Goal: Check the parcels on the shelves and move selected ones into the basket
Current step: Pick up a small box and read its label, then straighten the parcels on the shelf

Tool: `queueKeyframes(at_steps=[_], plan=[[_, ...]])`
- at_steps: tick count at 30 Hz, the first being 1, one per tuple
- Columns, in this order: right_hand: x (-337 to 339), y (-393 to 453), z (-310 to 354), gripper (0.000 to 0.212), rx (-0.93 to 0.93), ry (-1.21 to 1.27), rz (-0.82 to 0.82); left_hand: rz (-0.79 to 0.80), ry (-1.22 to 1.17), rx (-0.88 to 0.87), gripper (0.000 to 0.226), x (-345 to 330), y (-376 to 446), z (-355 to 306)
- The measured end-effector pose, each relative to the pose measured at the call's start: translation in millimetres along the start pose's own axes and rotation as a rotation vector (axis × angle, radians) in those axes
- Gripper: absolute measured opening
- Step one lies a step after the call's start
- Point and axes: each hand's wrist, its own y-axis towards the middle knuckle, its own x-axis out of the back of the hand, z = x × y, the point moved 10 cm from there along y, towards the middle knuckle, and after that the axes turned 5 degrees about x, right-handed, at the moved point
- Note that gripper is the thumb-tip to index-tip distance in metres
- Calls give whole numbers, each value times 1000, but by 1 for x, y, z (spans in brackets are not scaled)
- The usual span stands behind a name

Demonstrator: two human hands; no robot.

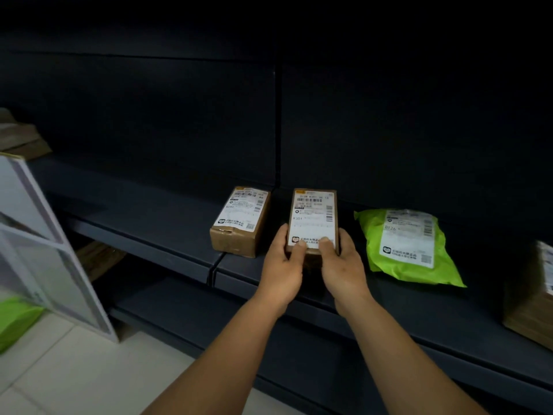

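The box [313, 218], brown card with a white label on top marked K301, is held at its near end by both hands over the front part of the dark shelf [155, 211]; whether its far end rests on the shelf I cannot tell; the left hand [284, 265] grips its left near corner, thumb pressed on the label, and the right hand [341, 268] grips the right near corner likewise, fingers curled under; just to the left stands a second box [239, 223] with its own label, close but apart; to the right, on the same shelf, lies a green bag [407, 244] with a label marked D126; at the far right edge a larger carton [532, 301] is partly cut off; at the left a white frame [39, 241] leans over pale floor tiles [74, 369], with another green bag [15, 322] below it.
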Motion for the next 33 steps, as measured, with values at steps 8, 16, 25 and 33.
queueKeyframes(at_steps=[8,16,25,33], plan=[[3,-9,-5,48,38,131,-19,10,-17,-82,57,6,-6,-4],[7,-9,-8,51,69,172,-51,5,-36,-96,56,7,-8,-8],[5,-9,0,48,60,29,-32,-60,76,-40,55,12,0,-7],[5,-5,13,61,53,-159,19,-185,218,-41,51,14,6,-25]])
